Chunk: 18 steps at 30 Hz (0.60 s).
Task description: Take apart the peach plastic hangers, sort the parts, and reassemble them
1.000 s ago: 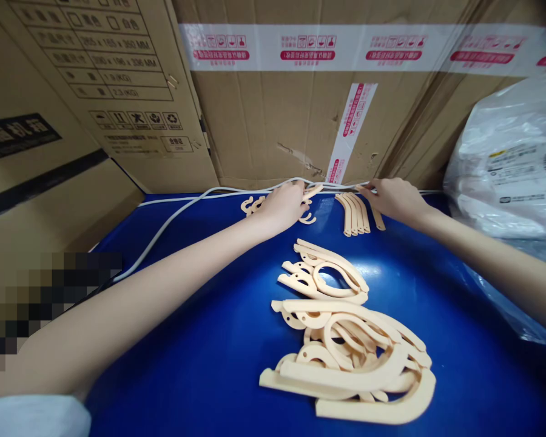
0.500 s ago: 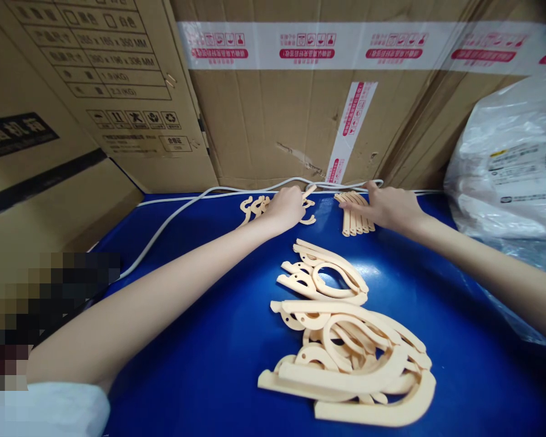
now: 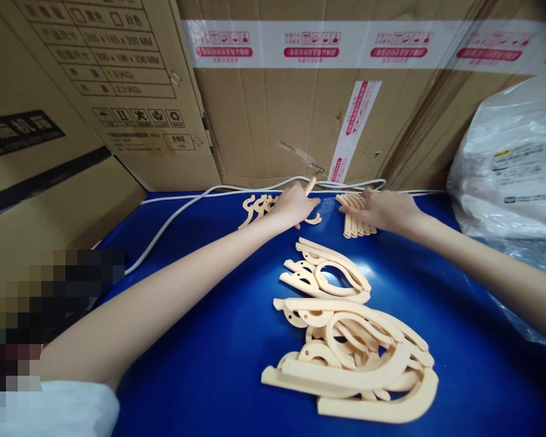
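My left hand [image 3: 293, 205] is at the far side of the blue table, closed on a cream plastic folding hanger piece [image 3: 311, 184] whose end juts up past the fingers. Just left of that hand lies a row of cream hooked pieces [image 3: 255, 207], partly covered by it. A curved hook [image 3: 315, 220] shows to its right. My right hand [image 3: 386, 207] grips a tidy row of hanger arms [image 3: 355, 226], thumb across their tops; its other fingers are mostly hidden. Nearer to me, a small heap of hanger parts [image 3: 332, 294] and a larger one [image 3: 346, 379] lie on the table.
Cardboard boxes [image 3: 273, 115] wall off the back and left of the blue table [image 3: 186, 370]. A white cable [image 3: 164, 233] runs along the rear edge and down the left. Clear plastic packaging [image 3: 505, 164] bulges at the right. A blurred patch covers the lower left.
My left hand has shifted slightly right, and the piece in it stands more upright. My right hand's raised forefinger has come down onto the row. The view has moved slightly.
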Tool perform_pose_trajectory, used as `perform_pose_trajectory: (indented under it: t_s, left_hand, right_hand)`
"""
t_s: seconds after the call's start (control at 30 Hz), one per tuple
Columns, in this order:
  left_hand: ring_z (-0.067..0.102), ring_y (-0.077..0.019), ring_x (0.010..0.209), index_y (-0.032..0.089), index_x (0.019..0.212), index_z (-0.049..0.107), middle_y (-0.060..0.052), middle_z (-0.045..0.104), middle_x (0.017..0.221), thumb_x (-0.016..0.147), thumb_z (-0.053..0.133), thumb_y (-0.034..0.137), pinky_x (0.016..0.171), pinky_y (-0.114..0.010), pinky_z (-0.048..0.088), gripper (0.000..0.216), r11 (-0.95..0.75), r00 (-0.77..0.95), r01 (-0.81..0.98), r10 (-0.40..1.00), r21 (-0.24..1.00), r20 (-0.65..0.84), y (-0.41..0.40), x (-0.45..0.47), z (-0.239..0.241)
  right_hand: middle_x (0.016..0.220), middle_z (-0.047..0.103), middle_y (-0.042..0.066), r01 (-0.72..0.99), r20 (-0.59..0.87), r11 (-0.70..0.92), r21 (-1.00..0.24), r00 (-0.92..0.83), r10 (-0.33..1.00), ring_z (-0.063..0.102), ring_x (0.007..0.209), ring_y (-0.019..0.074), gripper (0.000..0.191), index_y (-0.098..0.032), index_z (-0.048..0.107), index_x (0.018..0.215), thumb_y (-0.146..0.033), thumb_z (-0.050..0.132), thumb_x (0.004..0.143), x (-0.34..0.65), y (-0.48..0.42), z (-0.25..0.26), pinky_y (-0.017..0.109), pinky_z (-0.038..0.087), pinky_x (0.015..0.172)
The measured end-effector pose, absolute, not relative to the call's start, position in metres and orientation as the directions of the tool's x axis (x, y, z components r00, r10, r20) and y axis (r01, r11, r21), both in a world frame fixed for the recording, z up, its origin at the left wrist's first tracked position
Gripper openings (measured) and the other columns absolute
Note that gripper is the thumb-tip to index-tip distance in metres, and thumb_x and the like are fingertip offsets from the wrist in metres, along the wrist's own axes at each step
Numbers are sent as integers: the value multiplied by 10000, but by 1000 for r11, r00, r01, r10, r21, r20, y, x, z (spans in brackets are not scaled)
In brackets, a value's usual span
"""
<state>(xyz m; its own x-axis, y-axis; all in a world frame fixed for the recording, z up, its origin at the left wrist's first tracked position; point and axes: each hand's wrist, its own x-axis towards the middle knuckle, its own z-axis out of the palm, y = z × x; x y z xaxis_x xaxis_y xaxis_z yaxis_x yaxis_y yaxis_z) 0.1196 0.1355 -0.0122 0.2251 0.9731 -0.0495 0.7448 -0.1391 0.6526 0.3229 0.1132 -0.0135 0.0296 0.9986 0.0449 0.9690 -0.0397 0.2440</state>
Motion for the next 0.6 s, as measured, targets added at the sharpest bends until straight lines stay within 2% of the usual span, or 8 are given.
perform_pose_trajectory:
  t_s: [0.07, 0.13, 0.2, 0.27, 0.3, 0.37, 0.47, 0.6]
  left_hand:
    - [679, -232, 701, 96, 1153, 568, -156, 696, 941, 953, 380, 610, 620, -316, 481, 582, -148, 221, 717, 975, 681, -20, 133, 118, -5]
    - [679, -240, 780, 94, 1194, 552, -176, 685, 1024, 954, 216, 689, 656, -315, 478, 724, -156, 213, 677, 977, 719, 12, 130, 118, 3]
    - [673, -236, 811, 99, 1218, 534, -175, 674, 1074, 962, 180, 689, 672, -312, 477, 734, -169, 209, 613, 977, 772, 47, 125, 121, 10]
    - [665, -218, 792, 115, 1118, 577, -142, 684, 998, 994, 248, 618, 672, -297, 472, 613, -200, 239, 533, 968, 822, 80, 120, 123, 17]
    - [659, -201, 763, 125, 1038, 596, -116, 684, 927, 1011, 289, 563, 663, -286, 469, 535, -217, 268, 488, 959, 846, 91, 117, 124, 21]
    - [631, -154, 679, 142, 899, 597, -59, 646, 797, 1030, 337, 462, 627, -254, 459, 432, -238, 324, 398, 940, 886, 107, 111, 121, 28]
    - [530, -88, 559, 149, 709, 541, -1, 547, 666, 1032, 377, 386, 563, -209, 408, 433, -316, 333, 351, 922, 881, 198, 103, 108, 40]
    - [428, -66, 526, 155, 579, 475, 30, 453, 580, 1008, 441, 282, 533, -197, 327, 449, -494, 375, 416, 858, 763, 351, 98, 88, 52]
  right_hand:
    - [946, 717, 271, 967, 106, -49, 248, 23, 994, 688, 897, 391, 830, -41, 617, 1179, -765, 334, 887, 320, 110, -11, 380, 430, 668]
    - [959, 720, 225, 988, 181, 10, 157, -39, 983, 682, 882, 359, 735, -90, 640, 1157, -715, 330, 922, 313, 104, -5, 367, 417, 673]
    - [871, 714, 135, 976, 232, 192, -101, -164, 959, 663, 791, 274, 645, -152, 682, 1018, -665, 295, 959, 303, 98, 2, 331, 401, 651]
    - [693, 637, 47, 816, 270, 374, -441, -276, 922, 589, 647, 182, 591, -176, 668, 860, -644, 323, 963, 292, 90, 11, 290, 381, 598]
    - [628, 581, 13, 704, 287, 417, -574, -304, 908, 538, 592, 150, 534, -181, 652, 822, -632, 395, 947, 286, 87, 15, 274, 369, 569]
    - [588, 515, -27, 516, 306, 430, -741, -311, 900, 461, 536, 113, 390, -190, 642, 811, -560, 557, 899, 280, 83, 22, 255, 346, 524]
    - [620, 530, -27, 404, 291, 389, -828, -282, 914, 442, 539, 96, 272, -193, 665, 809, -453, 634, 881, 281, 81, 29, 242, 339, 510]
    - [758, 634, 14, 446, 371, 433, -783, -224, 901, 513, 632, 104, 266, -169, 717, 916, -425, 656, 875, 295, 82, 37, 244, 385, 582]
